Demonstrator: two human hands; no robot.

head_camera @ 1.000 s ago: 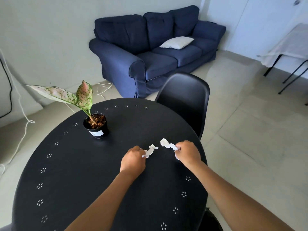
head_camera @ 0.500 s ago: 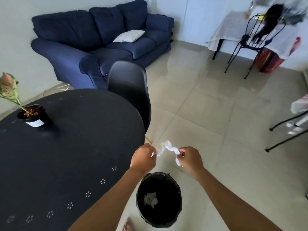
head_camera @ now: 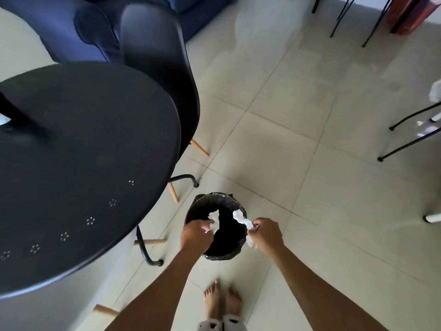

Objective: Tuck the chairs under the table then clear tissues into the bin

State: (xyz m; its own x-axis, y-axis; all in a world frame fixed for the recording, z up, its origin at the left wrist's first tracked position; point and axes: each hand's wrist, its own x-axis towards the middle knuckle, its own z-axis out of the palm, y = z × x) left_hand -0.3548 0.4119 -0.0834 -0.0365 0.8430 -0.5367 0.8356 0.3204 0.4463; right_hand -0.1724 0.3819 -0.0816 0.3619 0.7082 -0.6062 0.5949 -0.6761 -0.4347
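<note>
Head view: a crumpled tissue [head_camera: 214, 220] is pinched in the left hand [head_camera: 195, 236], another tissue [head_camera: 243, 222] clamped in the right hand [head_camera: 267, 235], both held over the bin [head_camera: 214, 200].

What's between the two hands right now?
In the head view, the dark open bin shows between left hand and right hand, each holding a tissue.

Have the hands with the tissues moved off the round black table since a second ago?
Yes. The left hand and right hand left the round black table, now holding white tissues over the black bin.
</note>
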